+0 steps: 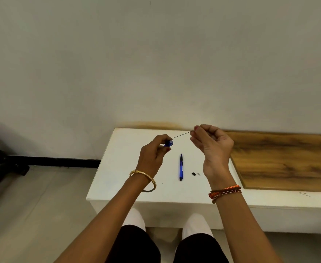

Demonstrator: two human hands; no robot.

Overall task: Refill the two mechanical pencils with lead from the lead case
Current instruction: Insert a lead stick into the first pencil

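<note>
Lead point(181, 134), thin and dark, runs between our two raised hands above the white table point(118, 168). Our right hand point(213, 147) pinches its far end between thumb and forefinger, the other fingers curled loosely into the palm. Our left hand point(153, 154) curls its fingers and thumb round a blue mechanical pencil point(168, 142), of which we see only the open end poking out toward the right hand; the rest of its barrel is hidden in the grip. The near end of the lead meets that open end, though we cannot tell whether it has entered.

A second blue pencil point(181, 167) lies flat on the table between our wrists, its point away from us. Just to its right rest a small black cap point(194, 173) and, beside that, a tiny pale piece point(199, 174), apart from each other and from the pencil. We cannot make out the lead case.

A gold bangle point(144, 177) circles our left wrist, and braided orange bands point(225, 191) circle our right. A wooden board point(288, 164) lies on the table to the right, with a few thin dark strokes point(305, 194) near its front edge that may be loose leads
</note>
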